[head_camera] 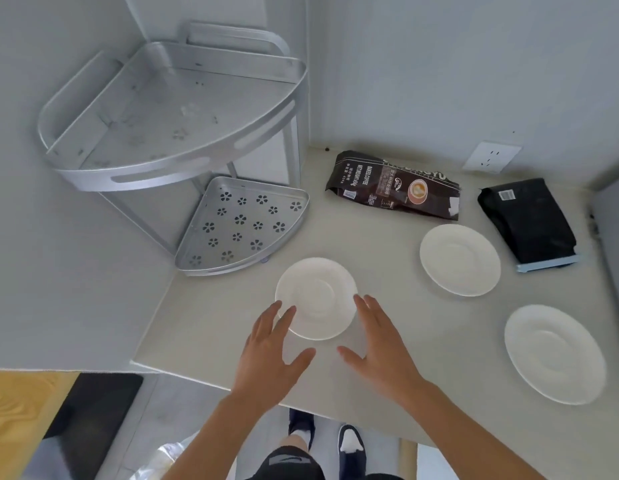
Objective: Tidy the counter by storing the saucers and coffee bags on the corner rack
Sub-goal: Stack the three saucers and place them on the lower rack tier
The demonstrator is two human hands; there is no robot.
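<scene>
White near saucer (316, 297) flat on pale counter (387, 258), just in front of rack (173, 133). Left hand (270, 355) spread, fingers (282, 322) overlapping near-left rim of that saucer; contact or hover, cannot tell. Right hand (382, 351) spread too, fingertips just beside saucer's right rim, thumb pointing inward. Nothing gripped by either hand.

Silver metal rack in corner against both walls, two tiers. Top tier (162, 109) large, solid tray with slotted rim, bare. Bottom tier (240, 225) smaller, punched with flower holes, bare, resting at counter level. Rack legs between tiers at front right.

Second saucer (460, 259) further right, well apart from first. Third saucer (555, 353) at far right, near counter's front edge. Brown coffee bag (393, 185) lying flat behind second saucer, near back wall, cup picture on label. Black bag (528, 220) lying flat to right of brown one, light blue clip (547, 265) along its near end, close to second saucer but not touching.

Wall socket (491, 156) on back wall above bags. Below counter edge: shoes (351, 445) on grey floor, dark mat (93, 424) and yellow wood surface (20, 410) at lower left. Open counter between first saucer and bottom tier.
</scene>
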